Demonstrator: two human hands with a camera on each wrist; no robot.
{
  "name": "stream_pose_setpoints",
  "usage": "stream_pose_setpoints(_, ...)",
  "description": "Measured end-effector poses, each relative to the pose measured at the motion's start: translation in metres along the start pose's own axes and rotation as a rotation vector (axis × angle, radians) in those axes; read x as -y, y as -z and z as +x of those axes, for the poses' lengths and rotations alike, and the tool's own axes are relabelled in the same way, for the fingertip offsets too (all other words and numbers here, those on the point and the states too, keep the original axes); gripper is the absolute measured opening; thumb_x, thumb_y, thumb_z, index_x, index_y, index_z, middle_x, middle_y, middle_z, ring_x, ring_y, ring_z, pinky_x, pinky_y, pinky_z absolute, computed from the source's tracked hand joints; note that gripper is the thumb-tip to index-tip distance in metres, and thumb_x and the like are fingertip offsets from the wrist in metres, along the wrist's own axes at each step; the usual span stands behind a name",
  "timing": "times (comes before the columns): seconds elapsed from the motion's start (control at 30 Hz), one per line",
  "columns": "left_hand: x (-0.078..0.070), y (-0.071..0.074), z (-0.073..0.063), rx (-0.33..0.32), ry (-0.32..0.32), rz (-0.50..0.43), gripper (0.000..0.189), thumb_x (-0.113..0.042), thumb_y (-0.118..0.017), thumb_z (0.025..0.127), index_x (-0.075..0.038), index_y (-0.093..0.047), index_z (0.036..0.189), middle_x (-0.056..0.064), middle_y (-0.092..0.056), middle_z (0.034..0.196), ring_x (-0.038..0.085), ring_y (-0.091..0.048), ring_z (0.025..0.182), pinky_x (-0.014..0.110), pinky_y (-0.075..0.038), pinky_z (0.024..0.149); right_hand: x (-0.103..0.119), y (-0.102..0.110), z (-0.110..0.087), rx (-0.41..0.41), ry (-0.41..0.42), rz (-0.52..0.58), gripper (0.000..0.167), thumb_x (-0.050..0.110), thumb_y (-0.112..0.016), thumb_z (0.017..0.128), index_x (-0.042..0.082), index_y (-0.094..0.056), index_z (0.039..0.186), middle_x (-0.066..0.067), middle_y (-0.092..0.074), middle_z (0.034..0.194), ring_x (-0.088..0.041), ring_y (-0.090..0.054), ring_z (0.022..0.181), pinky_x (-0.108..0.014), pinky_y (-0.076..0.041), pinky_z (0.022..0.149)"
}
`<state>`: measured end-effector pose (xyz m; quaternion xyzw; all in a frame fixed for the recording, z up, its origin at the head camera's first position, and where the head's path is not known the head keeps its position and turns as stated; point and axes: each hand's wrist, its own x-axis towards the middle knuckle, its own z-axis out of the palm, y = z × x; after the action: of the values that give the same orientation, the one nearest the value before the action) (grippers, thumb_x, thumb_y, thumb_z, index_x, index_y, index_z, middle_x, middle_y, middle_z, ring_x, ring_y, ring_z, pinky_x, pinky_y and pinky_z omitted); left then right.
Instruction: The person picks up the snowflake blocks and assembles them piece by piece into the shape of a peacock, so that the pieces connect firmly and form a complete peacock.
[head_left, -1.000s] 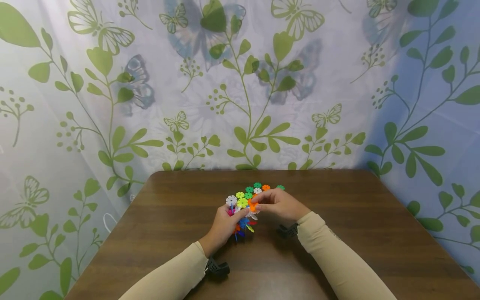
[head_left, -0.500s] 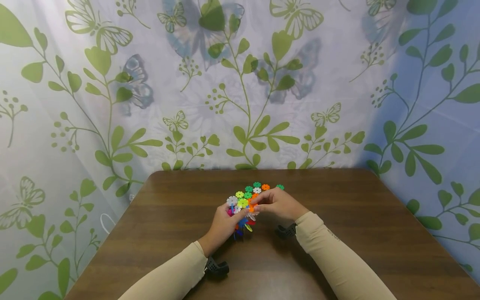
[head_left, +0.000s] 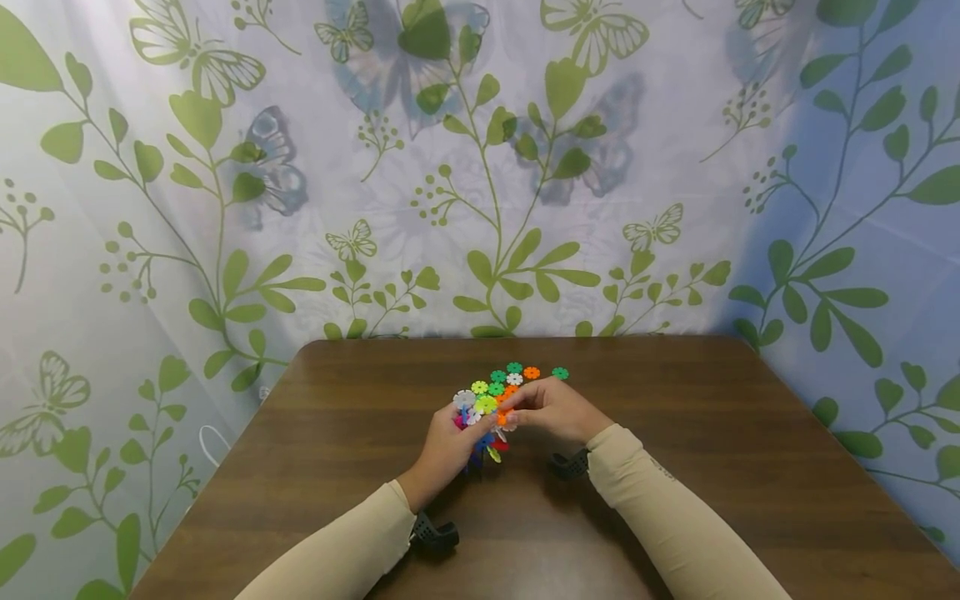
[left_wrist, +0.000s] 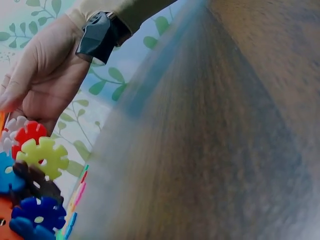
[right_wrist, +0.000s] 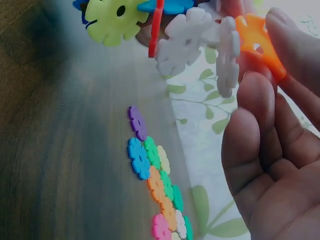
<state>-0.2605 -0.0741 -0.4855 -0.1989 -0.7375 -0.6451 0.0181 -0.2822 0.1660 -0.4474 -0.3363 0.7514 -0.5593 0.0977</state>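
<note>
In the head view my left hand (head_left: 444, 448) grips a joined cluster of plastic snowflake discs (head_left: 487, 440), thumb on the near side. The right wrist view shows white, red, blue and yellow-green discs slotted together at angles, among them a white disc (right_wrist: 185, 42). Thumb and fingers of my right hand (head_left: 558, 410) pinch an orange snowflake disc (right_wrist: 257, 42) at the cluster's right side, close beside an edge-on white disc (right_wrist: 228, 57). The left wrist view catches the right hand (left_wrist: 47, 67) above the cluster's dark blue disc (left_wrist: 42, 212).
Loose snowflake discs lie flat on the brown table (head_left: 675, 483) behind the hands, including a green disc (head_left: 560, 373) and a purple disc (right_wrist: 136, 122). Black wrist mounts (head_left: 435, 535) hang under both sleeves. A leaf-patterned curtain (head_left: 420, 250) stands behind the table.
The cluster has tilted slightly in the left hand, so its lower discs show less. The right wrist has shifted a little to the left; both grips stay the same.
</note>
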Motion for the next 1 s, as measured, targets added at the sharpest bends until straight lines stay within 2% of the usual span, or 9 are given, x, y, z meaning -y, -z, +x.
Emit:
stream_pose_setpoints(0.17, 0.002, -0.001, 0.004, -0.046, 0.143, -0.107, 0.042, -0.034, -0.079, 0.098, 0.001, -0.067, 0.117, 0.009, -0.075, 0.097, 0.023, -0.074, 0.084, 0.032, -0.061, 0.079, 0.001, 0.003, 0.001, -0.030, 0.020, -0.054, 0.024, 0.013, -0.071, 0.103, 0.004, -0.075, 0.125, -0.007, -0.077, 0.108, -0.030, -0.073, 0.096, -0.048, -0.059, 0.091)
stream_pose_setpoints(0.23, 0.003, -0.003, 0.006, -0.076, 0.194, -0.183, 0.043, -0.035, -0.080, 0.097, 0.002, -0.065, 0.115, 0.011, -0.075, 0.095, 0.022, -0.074, 0.082, 0.032, -0.062, 0.076, 0.001, 0.006, 0.001, -0.086, 0.022, -0.088, 0.028, 0.017, -0.069, 0.105, 0.007, -0.073, 0.131, -0.007, -0.075, 0.116, -0.029, -0.072, 0.100, -0.050, -0.058, 0.091)
stream_pose_setpoints(0.3, 0.004, -0.005, 0.009, -0.113, 0.229, -0.260, 0.044, -0.034, -0.081, 0.096, 0.001, -0.062, 0.112, 0.010, -0.073, 0.092, 0.020, -0.072, 0.079, 0.030, -0.061, 0.075, -0.002, 0.012, -0.001, -0.176, 0.009, -0.142, 0.030, 0.022, -0.066, 0.107, 0.011, -0.072, 0.134, -0.005, -0.073, 0.122, -0.027, -0.071, 0.100, -0.048, -0.059, 0.089)
stream_pose_setpoints(0.4, 0.006, -0.005, 0.011, -0.177, 0.250, -0.356, 0.042, -0.033, -0.080, 0.097, 0.000, -0.057, 0.110, 0.008, -0.066, 0.090, 0.017, -0.067, 0.078, 0.027, -0.059, 0.073, -0.008, 0.023, -0.005, -0.310, -0.051, -0.192, 0.030, 0.027, -0.066, 0.108, 0.014, -0.073, 0.134, -0.005, -0.072, 0.124, -0.032, -0.067, 0.098, -0.051, -0.058, 0.085)
stream_pose_setpoints(0.53, 0.005, -0.004, 0.011, -0.236, 0.263, -0.362, 0.045, -0.038, -0.072, 0.103, 0.002, -0.054, 0.113, 0.010, -0.061, 0.099, 0.019, -0.060, 0.087, 0.027, -0.054, 0.078, -0.021, 0.039, -0.014, -0.402, -0.175, -0.239, 0.036, 0.033, -0.067, 0.106, 0.010, -0.071, 0.134, -0.009, -0.072, 0.122, -0.040, -0.063, 0.100, -0.050, -0.054, 0.084)
stream_pose_setpoints(0.63, 0.004, -0.003, 0.010, -0.247, 0.282, -0.352, 0.052, -0.046, -0.067, 0.104, 0.003, -0.054, 0.119, 0.012, -0.061, 0.106, 0.021, -0.059, 0.091, 0.030, -0.053, 0.081, -0.029, 0.048, -0.020, -0.416, -0.253, -0.272, 0.044, 0.035, -0.068, 0.106, 0.005, -0.067, 0.137, -0.013, -0.068, 0.129, -0.038, -0.062, 0.110, -0.051, -0.052, 0.092)
stream_pose_setpoints(0.77, 0.005, -0.002, 0.011, -0.257, 0.263, -0.410, 0.045, -0.046, -0.066, 0.105, -0.005, -0.053, 0.117, 0.010, -0.059, 0.103, 0.022, -0.059, 0.089, 0.031, -0.053, 0.077, -0.039, 0.054, -0.024, -0.408, -0.306, -0.286, 0.049, 0.032, -0.068, 0.106, 0.000, -0.061, 0.143, -0.019, -0.062, 0.140, -0.037, -0.059, 0.122, -0.055, -0.049, 0.102)
stream_pose_setpoints(0.87, 0.008, -0.002, 0.013, -0.261, 0.235, -0.448, 0.038, -0.042, -0.066, 0.105, -0.008, -0.052, 0.116, 0.010, -0.058, 0.102, 0.023, -0.060, 0.088, 0.031, -0.053, 0.076, -0.049, 0.054, -0.026, -0.373, -0.299, -0.319, 0.050, 0.029, -0.065, 0.108, -0.002, -0.057, 0.147, -0.023, -0.055, 0.147, -0.043, -0.054, 0.129, -0.061, -0.046, 0.104)
stream_pose_setpoints(1.0, 0.011, -0.001, 0.013, -0.263, 0.230, -0.458, 0.040, -0.044, -0.064, 0.106, -0.008, -0.051, 0.118, 0.012, -0.058, 0.108, 0.025, -0.061, 0.094, 0.033, -0.053, 0.082, -0.062, 0.053, -0.028, -0.302, -0.237, -0.451, 0.049, 0.026, -0.060, 0.110, -0.005, -0.055, 0.147, -0.029, -0.048, 0.152, -0.051, -0.044, 0.138, -0.068, -0.027, 0.113)
